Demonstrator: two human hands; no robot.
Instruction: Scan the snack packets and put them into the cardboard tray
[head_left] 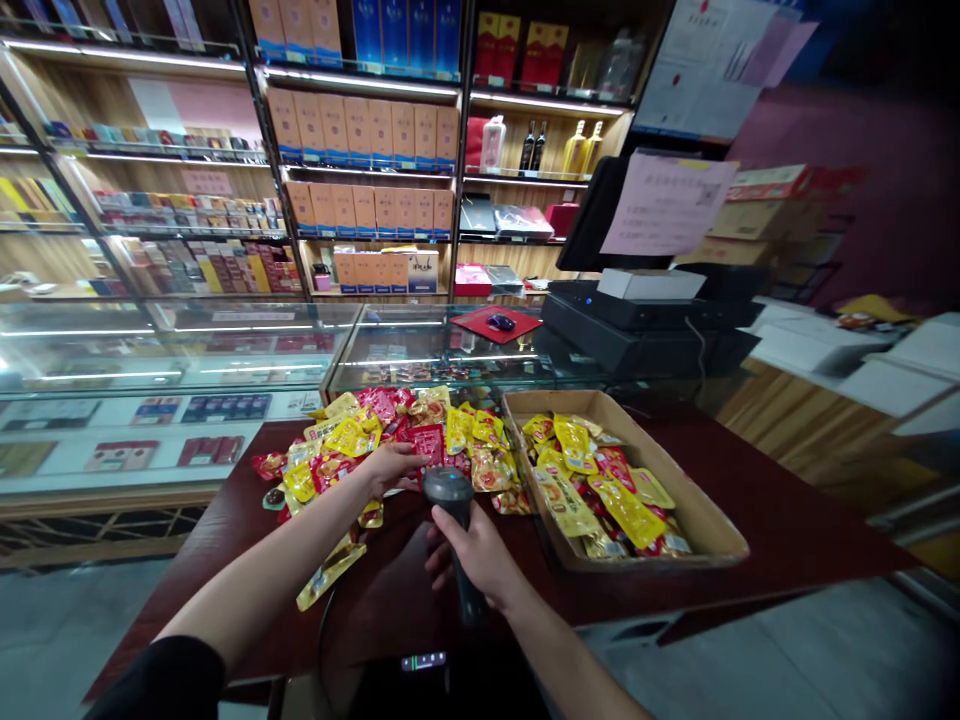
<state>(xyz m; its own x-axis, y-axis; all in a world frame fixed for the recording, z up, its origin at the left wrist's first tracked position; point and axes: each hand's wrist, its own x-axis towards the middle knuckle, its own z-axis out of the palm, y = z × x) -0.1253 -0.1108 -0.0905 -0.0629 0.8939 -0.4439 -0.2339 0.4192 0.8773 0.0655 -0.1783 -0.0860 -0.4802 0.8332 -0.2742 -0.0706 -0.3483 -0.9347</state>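
Barcode scanner (448,490), handle behind right hand (476,555)

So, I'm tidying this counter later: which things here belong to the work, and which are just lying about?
Part of the work:
left hand on the heap of yellow and red packets
right hand gripping the black handheld scanner
cardboard box of packets

Just nearby:
black monitor
red mat
glass display counter
stocked shelves

A dark red tabletop (780,500) carried a loose heap of yellow and red foil snack packets (375,440) along its far edge. Beside the heap sat a shallow cardboard tray (697,510), and a single packet (330,577) lay apart, nearer the front.
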